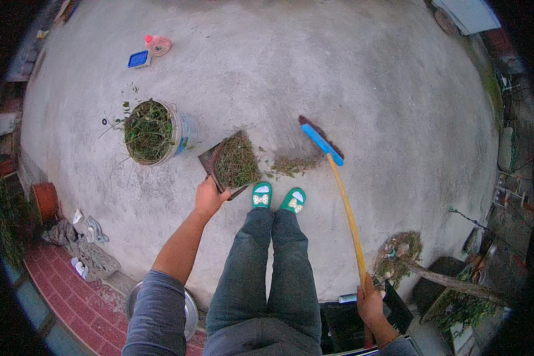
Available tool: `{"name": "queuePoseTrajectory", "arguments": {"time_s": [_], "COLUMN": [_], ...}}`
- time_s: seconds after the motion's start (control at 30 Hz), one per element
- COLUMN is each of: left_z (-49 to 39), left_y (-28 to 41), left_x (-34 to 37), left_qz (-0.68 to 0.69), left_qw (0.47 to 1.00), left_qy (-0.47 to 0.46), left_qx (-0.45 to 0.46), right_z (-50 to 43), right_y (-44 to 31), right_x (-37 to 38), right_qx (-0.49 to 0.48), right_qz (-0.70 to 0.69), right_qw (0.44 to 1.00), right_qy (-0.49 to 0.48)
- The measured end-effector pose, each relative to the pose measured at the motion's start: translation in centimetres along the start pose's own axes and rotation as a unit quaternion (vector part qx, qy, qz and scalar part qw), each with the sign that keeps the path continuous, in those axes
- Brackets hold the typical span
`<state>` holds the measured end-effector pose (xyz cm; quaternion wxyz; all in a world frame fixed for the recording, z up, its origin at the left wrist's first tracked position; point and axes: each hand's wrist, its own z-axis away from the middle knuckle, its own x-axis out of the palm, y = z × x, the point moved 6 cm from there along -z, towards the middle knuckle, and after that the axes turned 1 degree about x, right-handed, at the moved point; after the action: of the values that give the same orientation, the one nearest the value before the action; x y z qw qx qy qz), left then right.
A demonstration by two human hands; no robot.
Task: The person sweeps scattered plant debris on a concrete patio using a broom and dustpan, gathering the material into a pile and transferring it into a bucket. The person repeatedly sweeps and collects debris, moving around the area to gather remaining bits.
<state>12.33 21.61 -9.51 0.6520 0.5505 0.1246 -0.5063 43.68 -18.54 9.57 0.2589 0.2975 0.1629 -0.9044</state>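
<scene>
My left hand [210, 195] grips the near edge of a dark dustpan [208, 159], which is heaped with dry grass and plant clippings [236, 162]. In my right hand [369, 302] is the yellow handle [349, 213] of a broom. Its blue head [322, 144] with dark bristles rests on the concrete, up and to the right of my feet. Between dustpan and broom head lies a small pile of loose clippings [293, 164]. Left of the dustpan stands a white bucket [184, 129], filled to the top with green cuttings [147, 131].
A pink bottle [159, 45] and a blue-lidded container [139, 58] are farther off. Shoes [95, 229] lie by a stone [89, 258] and red-tiled step [71, 289] at left. At right are a debris heap [400, 251] and a wooden pole [454, 282]. My green slippers [261, 195] stand near the dustpan.
</scene>
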Motion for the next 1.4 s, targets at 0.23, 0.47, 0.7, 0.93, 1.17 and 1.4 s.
{"name": "queuePoseTrajectory", "arguments": {"time_s": [0.23,0.47,0.7,0.93,1.17,1.4], "left_z": [-1.6,-2.2,-2.0,-2.2,-2.8,-2.0], "left_y": [1.4,0.9,1.0,0.5,0.0,0.2], "left_x": [0.7,1.3,1.9,1.8,0.1,-3.0], "left_qz": [-0.026,-0.045,-0.052,-0.046,0.015,0.027], "left_qw": [0.998,0.998,0.998,0.998,0.999,0.998], "left_qy": [-0.038,-0.028,-0.043,-0.035,-0.016,-0.048], "left_qx": [0.031,0.026,0.022,0.028,0.042,0.014], "right_z": [-3.6,-2.3,-2.0,-2.5,-2.4,-1.8], "right_y": [-4.8,-13.2,-20.2,-20.4,-15.4,-12.3], "right_x": [3.3,7.0,8.4,8.3,1.7,-5.5], "right_qx": [0.031,0.062,0.077,0.137,0.171,0.147], "right_qz": [-0.174,-0.343,-0.439,-0.471,-0.468,-0.356], "right_qw": [0.984,0.922,0.843,0.792,0.803,0.890], "right_qy": [-0.006,-0.169,-0.300,-0.363,-0.328,-0.245]}}
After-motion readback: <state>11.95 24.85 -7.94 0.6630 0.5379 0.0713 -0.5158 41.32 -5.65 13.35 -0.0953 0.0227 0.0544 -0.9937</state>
